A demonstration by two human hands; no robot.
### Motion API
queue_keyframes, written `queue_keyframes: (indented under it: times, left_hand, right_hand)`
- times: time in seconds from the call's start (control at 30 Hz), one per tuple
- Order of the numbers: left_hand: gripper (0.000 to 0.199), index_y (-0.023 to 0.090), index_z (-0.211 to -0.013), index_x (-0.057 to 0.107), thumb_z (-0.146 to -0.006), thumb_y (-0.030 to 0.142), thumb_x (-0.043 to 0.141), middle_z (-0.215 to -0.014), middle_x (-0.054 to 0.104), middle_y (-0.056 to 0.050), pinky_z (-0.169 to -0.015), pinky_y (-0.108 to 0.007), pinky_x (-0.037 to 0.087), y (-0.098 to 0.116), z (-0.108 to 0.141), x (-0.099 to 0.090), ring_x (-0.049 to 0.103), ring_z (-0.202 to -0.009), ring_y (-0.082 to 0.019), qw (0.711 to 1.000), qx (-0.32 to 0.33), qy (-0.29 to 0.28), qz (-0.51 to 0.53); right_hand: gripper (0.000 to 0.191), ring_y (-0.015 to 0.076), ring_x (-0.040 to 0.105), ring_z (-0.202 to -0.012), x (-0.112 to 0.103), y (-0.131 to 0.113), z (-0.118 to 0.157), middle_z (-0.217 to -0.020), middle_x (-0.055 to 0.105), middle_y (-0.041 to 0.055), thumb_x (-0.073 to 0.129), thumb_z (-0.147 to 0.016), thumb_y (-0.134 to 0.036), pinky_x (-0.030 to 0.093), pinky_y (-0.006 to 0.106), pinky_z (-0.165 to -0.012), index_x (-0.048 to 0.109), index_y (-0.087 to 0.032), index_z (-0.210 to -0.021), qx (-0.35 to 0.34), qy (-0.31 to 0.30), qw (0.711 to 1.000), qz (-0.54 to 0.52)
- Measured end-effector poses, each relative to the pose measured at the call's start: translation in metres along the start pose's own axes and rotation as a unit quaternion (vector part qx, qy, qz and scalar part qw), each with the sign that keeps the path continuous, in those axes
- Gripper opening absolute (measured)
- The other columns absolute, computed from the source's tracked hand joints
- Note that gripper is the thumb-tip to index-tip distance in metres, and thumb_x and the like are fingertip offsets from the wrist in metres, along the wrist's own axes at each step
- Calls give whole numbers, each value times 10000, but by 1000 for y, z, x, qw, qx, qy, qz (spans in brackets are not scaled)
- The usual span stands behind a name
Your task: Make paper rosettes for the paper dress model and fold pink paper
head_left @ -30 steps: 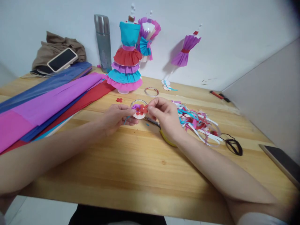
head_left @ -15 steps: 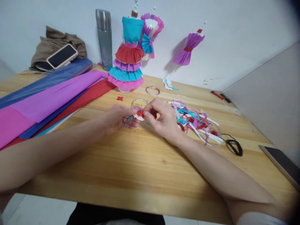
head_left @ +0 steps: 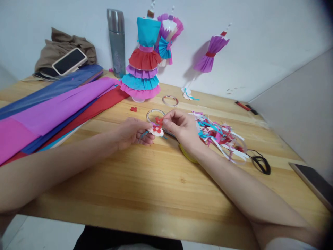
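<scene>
At right grip (head_left: pixel 179 129), flower (head_left: pixel 159 121) partly hidden

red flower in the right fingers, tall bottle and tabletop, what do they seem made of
Red flower: probably matte paper, by its thin-looking petals; fabric possible. Tall bottle: likely metal; the lid has a silvery sheen, the body looks duller grey. Tabletop: wood or wood-look, smooth with a soft sheen, showing grain and a knot.
</scene>
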State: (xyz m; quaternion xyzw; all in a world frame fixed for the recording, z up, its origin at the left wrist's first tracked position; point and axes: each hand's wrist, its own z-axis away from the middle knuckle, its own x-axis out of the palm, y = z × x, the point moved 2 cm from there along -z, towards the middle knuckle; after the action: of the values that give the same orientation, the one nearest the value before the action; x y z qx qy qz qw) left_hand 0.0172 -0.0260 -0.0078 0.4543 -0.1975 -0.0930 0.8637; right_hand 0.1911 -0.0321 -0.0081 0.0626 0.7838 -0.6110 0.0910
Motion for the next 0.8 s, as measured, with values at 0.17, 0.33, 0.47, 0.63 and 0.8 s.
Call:
queue_keyframes:
  times: [0.17,0.33,0.47,0.63,0.8]
  left_hand:
    - [239,93,-754,687,-934,222,597,-639,692,-61,-574,-230,496,0,-1,-2,619,-522,-116,1000,-3,-4,4]
    - [282,126,-706,684,-937,247,578,-608,685,-48,-536,-229,471,-1,-6,-5,602,-488,-119,1000,-13,-10,6]
    - [276,139,-693,693,-923,261,598,-607,687,-47,-537,-222,471,0,-8,-6,608,-496,-120,1000,-14,-21,9]
    - [268,115,-720,683,-937,221,567,-601,680,-47,-563,-245,480,2,-5,-3,600,-498,-122,1000,-17,8,-7]
    - [240,102,-747,679,-936,200,568,-612,674,-48,-592,-261,492,3,-4,-2,596,-507,-123,999,-15,29,-30]
  right_hand:
    - [119,130,506,-610,1,-2,3,-674,583,-9,656,-794,-294,387,274,-573,595,-208,-741,-59,-30,995,79]
    - [103,129,508,-620,0,-4,4,-674,581,-9,626,-814,-256,383,275,-586,590,-205,-733,-91,-44,990,103]
    - [98,130,500,-626,0,-7,5,-678,579,-9,622,-815,-247,377,277,-589,589,-204,-734,-101,-48,987,116]
    - [115,126,486,-619,2,-7,5,-666,566,-13,646,-794,-272,370,277,-583,584,-201,-729,-79,-54,992,85]
    - [175,100,418,-542,1,-6,3,-612,521,-35,699,-760,-328,323,267,-534,582,-205,-716,6,-46,999,-23]
